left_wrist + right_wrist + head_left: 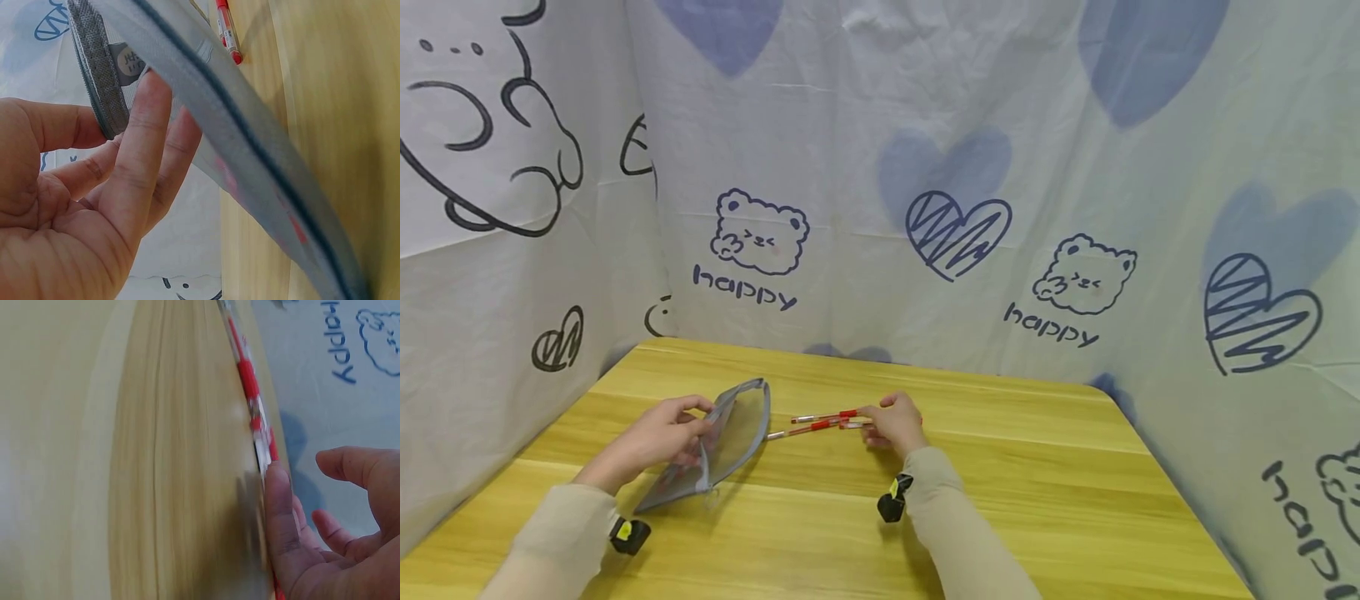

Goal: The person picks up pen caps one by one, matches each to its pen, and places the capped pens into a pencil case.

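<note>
My left hand (662,433) pinches the edge of a grey mesh zip pouch (748,429), which stands tilted on the table with its mouth spread. In the left wrist view, the thumb and fingers (145,112) lie on either side of the zipped edge (103,81). Reddish patches show through the pouch; what they are I cannot tell. To its right lie red pens: one pen (805,430) near the pouch, another pen (823,417) behind it, and a third partly under my right hand (897,423). That hand touches the pens (248,378) with loosely spread fingers, thumb apart.
The wooden table (1037,483) extends to the front and right. White cloth (850,208) printed with hearts, bears and "happy" hangs along the back and both sides. A black wrist camera (891,500) sits at the right cuff, another camera (628,536) at the left.
</note>
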A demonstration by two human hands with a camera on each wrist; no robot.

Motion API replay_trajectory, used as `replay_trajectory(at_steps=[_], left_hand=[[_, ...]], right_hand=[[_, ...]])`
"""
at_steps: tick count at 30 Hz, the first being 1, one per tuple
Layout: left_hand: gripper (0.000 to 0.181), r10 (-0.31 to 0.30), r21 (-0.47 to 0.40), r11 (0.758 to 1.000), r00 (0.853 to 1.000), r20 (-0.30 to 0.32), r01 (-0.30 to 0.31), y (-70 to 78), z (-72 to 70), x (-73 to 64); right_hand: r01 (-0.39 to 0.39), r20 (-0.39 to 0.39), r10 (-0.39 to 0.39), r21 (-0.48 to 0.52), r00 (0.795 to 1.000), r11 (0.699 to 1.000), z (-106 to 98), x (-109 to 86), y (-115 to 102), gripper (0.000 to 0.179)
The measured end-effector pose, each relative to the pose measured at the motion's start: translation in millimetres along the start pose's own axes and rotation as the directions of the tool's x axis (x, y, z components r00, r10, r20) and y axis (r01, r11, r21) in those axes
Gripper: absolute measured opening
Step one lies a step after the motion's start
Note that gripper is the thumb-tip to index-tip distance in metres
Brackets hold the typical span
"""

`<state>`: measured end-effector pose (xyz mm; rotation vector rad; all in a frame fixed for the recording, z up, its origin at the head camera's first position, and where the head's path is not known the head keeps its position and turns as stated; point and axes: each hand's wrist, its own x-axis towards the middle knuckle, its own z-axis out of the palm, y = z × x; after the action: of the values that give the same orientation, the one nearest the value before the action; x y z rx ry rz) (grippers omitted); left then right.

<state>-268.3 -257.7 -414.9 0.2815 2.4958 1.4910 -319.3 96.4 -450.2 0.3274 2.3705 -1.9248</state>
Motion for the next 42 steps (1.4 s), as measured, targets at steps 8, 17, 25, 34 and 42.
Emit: replay_trajectory(at_steps=[8,17,25,34,42], left_hand=[[0.040,-0.004,0.005,1.000,1.000,0.003,0.004,-4.2,-1.5,-1.8],[0.038,0.019,0.017,1.000,1.000,0.007,-0.019,-2.9,-1.2,-0.2],[0.042,0.022,0.017,1.000,1.000,0.010,-0.023,-4.5,-2.2,0.2],[0.041,0.024,0.025,0.999,1.000,0.008,-0.024,-1.3,-2.9,0.3],[0.039,0.020,0.010,1.000,1.000,0.016,-0.020,-2.3,-2.6,-0.5]], right_hand=[[-0.031,-0.019,0.029,-0.094,0.999,0.995,-8.0,3.9,5.1,0.027],[0.012,-0.137,-0.055,-0.295,0.989,0.955,-13.9,9.8,10.5,0.016],[0.024,-0.227,-0.133,-0.427,0.965,0.904,-12.7,17.1,17.9,0.012],[0.030,-0.224,-0.161,-0.497,0.961,0.867,-12.6,8.7,6.1,0.012],[-0.001,-0.231,-0.149,-0.547,0.962,0.837,-11.8,11.6,9.4,0.018]])
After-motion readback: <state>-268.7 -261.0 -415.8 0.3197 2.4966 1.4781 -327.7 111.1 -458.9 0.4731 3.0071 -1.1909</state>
